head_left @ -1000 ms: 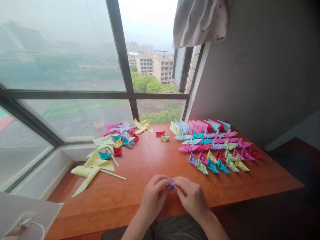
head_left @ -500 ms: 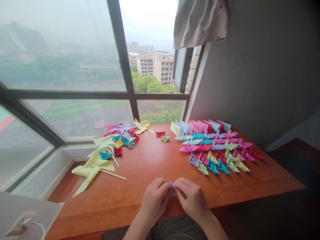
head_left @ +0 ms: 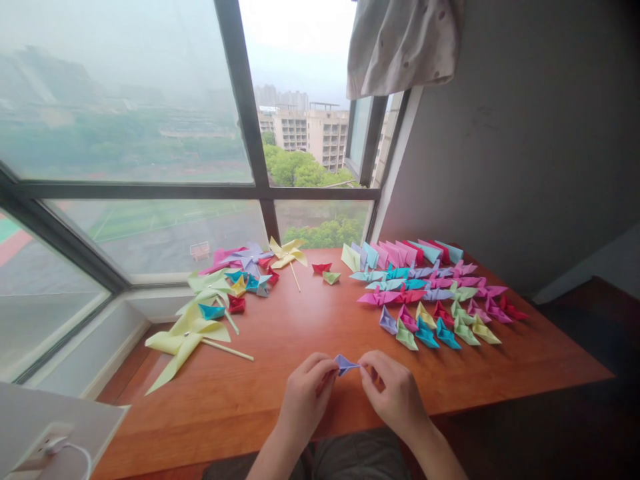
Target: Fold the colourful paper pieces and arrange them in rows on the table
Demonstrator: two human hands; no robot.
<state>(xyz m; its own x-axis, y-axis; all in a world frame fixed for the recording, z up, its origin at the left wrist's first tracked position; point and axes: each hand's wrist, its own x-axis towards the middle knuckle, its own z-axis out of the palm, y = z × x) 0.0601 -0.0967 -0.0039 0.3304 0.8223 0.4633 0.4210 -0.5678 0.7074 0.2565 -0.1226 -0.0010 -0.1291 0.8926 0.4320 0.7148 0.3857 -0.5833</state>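
Note:
A small purple paper boat is stretched between my two hands above the near part of the wooden table. My left hand pinches its left end between thumb and fingers. The pointed right tip sits in the fingertips of my right hand, which are closed on it. Just beyond my right hand stand several folded paper boats in purple, green, yellow, pink and blue.
Paper cranes and folded paper pieces line up behind the boats. At the left lie paper pinwheels on sticks and more boats. A red boat and a green boat sit mid-table, near the window.
My right hand has moved slightly right, away from my left. The purple paper, mostly hidden between the fingers before, now shows as a spread boat shape with a point.

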